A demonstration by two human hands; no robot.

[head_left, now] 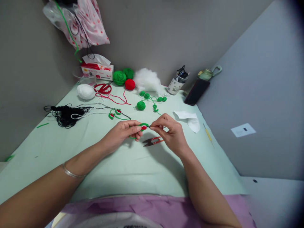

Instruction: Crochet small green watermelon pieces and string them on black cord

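My left hand (129,129) pinches a small crocheted piece (143,127) in green, white and red between thumb and fingers. A green yarn tail hangs below those fingers. At the piece's right edge, the fingertips of my right hand (167,131) are pressed together on something thin and dark; whether it is a needle or yarn I cannot tell. Thread snips (153,141) with red handles lie under my right hand, partly covered by it. Two similar crocheted pieces (115,114) rest left of centre, beside a black strand that runs toward my left hand.
Black yarn (67,114) and a white yarn ball (85,91) lie at left, near red-handled scissors (103,88). Green balls (119,78), a red ball (129,84), white stuffing (147,81) and small green pieces (147,96) sit behind. A phone (197,91), tissue (190,120) and yellow-handled hook (208,134) are right.
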